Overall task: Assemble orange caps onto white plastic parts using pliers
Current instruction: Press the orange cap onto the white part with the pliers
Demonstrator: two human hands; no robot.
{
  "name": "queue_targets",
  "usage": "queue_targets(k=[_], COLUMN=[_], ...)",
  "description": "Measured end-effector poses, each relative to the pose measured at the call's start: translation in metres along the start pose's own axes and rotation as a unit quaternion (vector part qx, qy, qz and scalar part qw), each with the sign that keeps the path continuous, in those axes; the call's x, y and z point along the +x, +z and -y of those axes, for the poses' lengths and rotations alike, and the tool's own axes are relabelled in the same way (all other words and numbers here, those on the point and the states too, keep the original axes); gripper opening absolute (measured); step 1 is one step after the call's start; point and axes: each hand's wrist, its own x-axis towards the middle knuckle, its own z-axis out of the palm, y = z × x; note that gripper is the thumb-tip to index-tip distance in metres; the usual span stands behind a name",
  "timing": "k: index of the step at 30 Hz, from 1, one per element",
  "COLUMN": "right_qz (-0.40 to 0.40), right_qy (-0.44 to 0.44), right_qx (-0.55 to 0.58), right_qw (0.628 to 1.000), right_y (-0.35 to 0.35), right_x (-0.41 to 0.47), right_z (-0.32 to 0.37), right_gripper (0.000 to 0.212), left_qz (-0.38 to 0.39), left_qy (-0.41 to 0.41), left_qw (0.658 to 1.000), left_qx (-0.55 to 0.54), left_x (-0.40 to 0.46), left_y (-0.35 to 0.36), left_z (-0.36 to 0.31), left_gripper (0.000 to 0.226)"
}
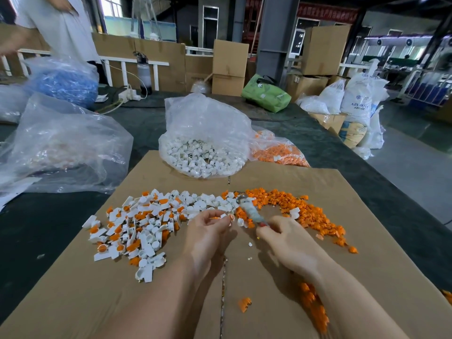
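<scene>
While the pliers are held: the tool (252, 211) is gripped at its handle by the right hand (286, 243), fingers curled round it, nose pointed up and to the left.
Left hand: a small white part (231, 217) is pinched at the fingertips (223, 216) of the left hand (208, 231), just left of the pliers' shaft.
Long axis: the pliers are laid diagonally, from the right hand toward the meeting of the two piles.
Orange caps: the loose heap (293, 204) is spread on the cardboard (367, 241) to the right, nearer the right hand.
White parts: the mixed heap (146, 223) is spread to the left.
Next move, judged: the nose would need swinging left onto the pinched part.
</scene>
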Motion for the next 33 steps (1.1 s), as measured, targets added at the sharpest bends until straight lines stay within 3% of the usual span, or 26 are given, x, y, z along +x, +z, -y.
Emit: queue_targets(k=[6, 13, 14, 19, 23, 28, 31, 33], right_qz=[0.141, 0.215, 0.217, 0.22, 0.212, 0.188, 0.151, 0.133], right_qy=[0.091, 0.101, 0.1, 0.105, 0.102, 0.106, 0.068, 0.048], right_qx=[0.199, 0.23, 0.23, 0.223, 0.202, 0.163, 0.089, 0.066], right_qw=[0.965, 0.944, 0.943, 0.944, 0.951, 0.963, 0.982, 0.988], right_y=[-0.002, -0.004, -0.004, -0.004, -0.002, 0.001, -0.001, -0.003], right_x=[-0.01, -0.011, -0.012, -0.013, -0.014, -0.014, -0.015, -0.015], right_z=[0.008, 0.008, 0.008, 0.008, 0.009, 0.01, 0.015, 0.015], right_gripper=[0.02, 0.009, 0.005, 0.024, 0.022, 0.025, 0.014, 0.018], left_qz=[-0.02, -0.037, -0.038, -0.051, -0.046, -0.04, -0.04, -0.038], left_qy=[-0.023, -0.026, -0.024, -0.025, -0.023, -0.022, -0.029, -0.035], left_qw=[0.999, 0.995, 0.994, 0.991, 0.99, 0.992, 0.995, 0.997], left_qx=[0.01, 0.091, 0.099, 0.122, 0.134, 0.117, 0.085, 0.051], left_x=[0.007, 0.015, 0.015, 0.015, 0.014, 0.014, 0.012, 0.009], left_y=[-0.001, -0.008, -0.009, -0.01, -0.01, -0.009, -0.005, -0.003], left_z=[-0.007, -0.007, -0.007, -0.01, -0.012, -0.01, -0.01, -0.011], left_gripper=[0.013, 0.005, 0.004, 0.003, 0.003, 0.007, 0.007, 0.005])
